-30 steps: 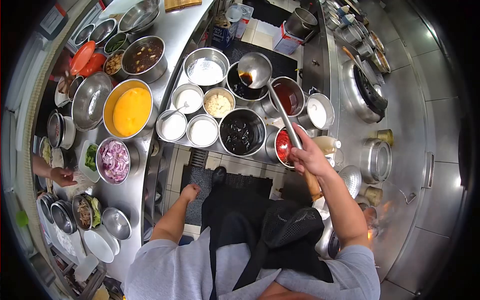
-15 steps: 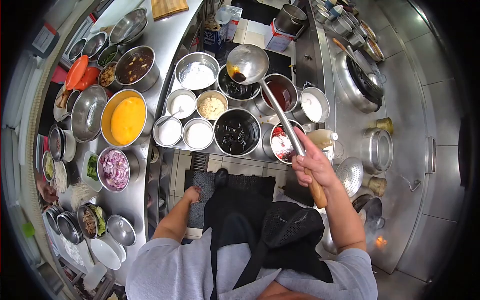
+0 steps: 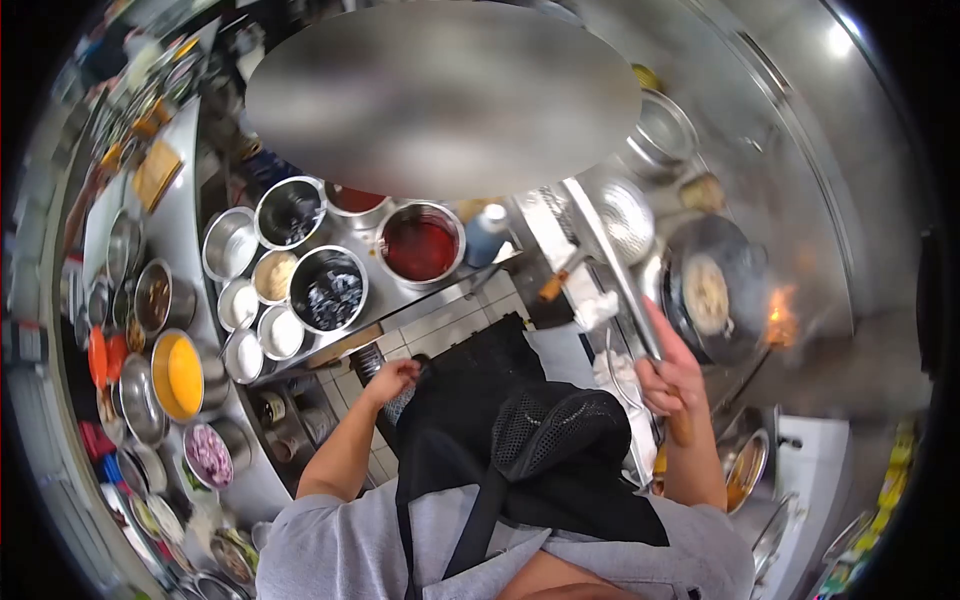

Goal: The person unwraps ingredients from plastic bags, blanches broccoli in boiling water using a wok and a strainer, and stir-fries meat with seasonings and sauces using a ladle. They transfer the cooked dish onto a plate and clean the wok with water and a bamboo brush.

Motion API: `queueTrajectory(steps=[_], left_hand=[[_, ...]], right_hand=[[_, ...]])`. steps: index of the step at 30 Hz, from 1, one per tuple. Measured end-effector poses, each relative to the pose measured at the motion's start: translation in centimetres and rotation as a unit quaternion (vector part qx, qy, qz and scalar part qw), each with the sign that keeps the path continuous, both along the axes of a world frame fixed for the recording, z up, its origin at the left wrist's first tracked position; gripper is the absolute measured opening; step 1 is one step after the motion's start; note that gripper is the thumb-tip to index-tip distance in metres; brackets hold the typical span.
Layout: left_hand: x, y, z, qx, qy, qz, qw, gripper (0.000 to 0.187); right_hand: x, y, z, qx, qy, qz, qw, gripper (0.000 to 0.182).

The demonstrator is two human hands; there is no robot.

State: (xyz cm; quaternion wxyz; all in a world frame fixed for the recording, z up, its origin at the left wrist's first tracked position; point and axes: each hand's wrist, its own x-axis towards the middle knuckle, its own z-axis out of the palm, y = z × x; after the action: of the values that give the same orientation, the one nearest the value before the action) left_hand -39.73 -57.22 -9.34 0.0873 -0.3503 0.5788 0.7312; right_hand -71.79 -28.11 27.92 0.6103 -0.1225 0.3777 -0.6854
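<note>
My right hand (image 3: 670,378) is wrapped round a long-handled ladle, index finger laid along its metal shaft (image 3: 608,250). A large grey blurred patch hides the ladle's bowl. To the right of that hand, a dark wok (image 3: 735,255) on the stove has pale food (image 3: 707,293) in it. A flame (image 3: 780,315) burns by the wok's right side. My left hand (image 3: 393,380) hangs low near my apron, fingers curled in with nothing visible in them. Ahead of it stand pots of dark liquid (image 3: 330,290) and red liquid (image 3: 421,245).
Small tubs of white powder (image 3: 281,332) sit along the cart's edge. On the left counter are a pot of yellow liquid (image 3: 182,372) and chopped red onion (image 3: 208,455). Near the stove lie a perforated strainer (image 3: 620,222), a blue bottle (image 3: 487,238) and white cloth (image 3: 597,310).
My view has turned right toward the stove, bringing the wok into clear sight. The ladle has swung over beside it, still in my right hand. My left hand stays low.
</note>
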Motion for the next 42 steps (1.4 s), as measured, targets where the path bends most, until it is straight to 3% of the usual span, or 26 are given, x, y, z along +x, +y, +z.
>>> queueTrajectory(steps=[2, 4, 6, 8, 10, 14, 16, 18, 20, 22, 23, 24, 25, 26, 29, 31, 34, 38, 42], left_hand=[[-6.3, -0.2, 2.0, -0.01, 0.083, 0.001, 0.997, 0.039], [-12.7, 0.0, 4.8, -0.111, 0.16, 0.034, 0.98, 0.047], [-18.7, -0.2, 4.1, -0.245, 0.206, 0.126, 0.939, 0.063], [-23.6, 1.3, 7.9, -0.228, 0.172, 0.229, 0.93, 0.075], [-27.2, 1.6, 5.9, -0.22, 0.208, 0.292, 0.907, 0.081], [-29.7, 4.5, 6.2, -0.29, 0.192, 0.338, 0.875, 0.082], [-29.6, 5.7, 7.0, -0.304, 0.192, 0.352, 0.864, 0.079], [-28.8, 5.8, 7.8, -0.354, 0.108, 0.356, 0.858, 0.076], [-27.8, 3.8, 8.0, -0.351, 0.146, 0.361, 0.851, 0.066], [-26.7, 0.1, 7.5, -0.396, 0.17, 0.335, 0.838, 0.05], [-26.3, -2.1, 7.1, -0.401, 0.24, 0.334, 0.819, 0.031], [-25.8, -2.5, 9.2, -0.424, 0.227, 0.33, 0.812, 0.026], [-25.5, -6.1, 7.5, -0.44, 0.136, 0.324, 0.827, 0.029], [-25.3, -6.1, 9.8, -0.467, 0.158, 0.289, 0.821, 0.024], [-26.6, -5.9, 15.8, -0.386, 0.136, 0.196, 0.891, 0.029], [-28.0, -7.1, 17.2, -0.284, 0.1, 0.141, 0.943, 0.034], [-29.9, -9.3, 16.5, -0.255, 0.101, 0.056, 0.96, 0.038], [-30.9, -10.3, 16.4, -0.211, 0.08, 0.043, 0.973, 0.041], [-32.6, -11.1, 16.8, -0.111, 0.049, 0.047, 0.992, 0.046]], right_hand=[[0.3, 7.0, 0.8, -0.014, 0.045, -0.099, 0.994, 0.087], [0.5, 12.5, 1.5, 0.024, 0.12, -0.185, 0.975, 0.089], [0.3, 17.1, 2.1, 0.115, 0.205, -0.246, 0.94, 0.088], [-0.7, 20.8, 2.5, 0.246, 0.288, -0.273, 0.884, 0.085], [-2.5, 24.0, 0.9, 0.323, 0.337, -0.278, 0.839, 0.082], [-7.1, 29.4, -5.6, 0.354, 0.333, -0.338, 0.806, 0.08], [-9.1, 30.8, -8.2, 0.365, 0.333, -0.369, 0.787, 0.081], [-11.0, 32.0, -10.2, 0.371, 0.321, -0.386, 0.781, 0.08], [-12.0, 32.6, -12.6, 0.374, 0.308, -0.393, 0.781, 0.08], [-13.0, 31.9, -15.7, 0.447, 0.374, -0.44, 0.683, 0.08], [-14.2, 34.3, -20.9, 0.457, 0.481, -0.422, 0.617, 0.08], [-13.9, 33.2, -22.4, 0.442, 0.479, -0.425, 0.628, 0.08], [-13.6, 32.0, -23.8, 0.426, 0.477, -0.427, 0.639, 0.079], [-12.0, 30.3, -19.7, 0.404, 0.361, -0.44, 0.716, 0.078], [-10.5, 27.9, -14.7, 0.444, 0.28, -0.353, 0.775, 0.08], [-9.1, 26.3, -13.0, 0.475, 0.361, -0.3, 0.744, 0.08], [-7.6, 25.4, -10.9, 0.452, 0.351, -0.27, 0.774, 0.08], [-8.1, 24.4, -10.1, 0.494, 0.34, -0.25, 0.76, 0.079], [-10.0, 23.2, -10.9, 0.485, 0.313, -0.368, 0.729, 0.076]])
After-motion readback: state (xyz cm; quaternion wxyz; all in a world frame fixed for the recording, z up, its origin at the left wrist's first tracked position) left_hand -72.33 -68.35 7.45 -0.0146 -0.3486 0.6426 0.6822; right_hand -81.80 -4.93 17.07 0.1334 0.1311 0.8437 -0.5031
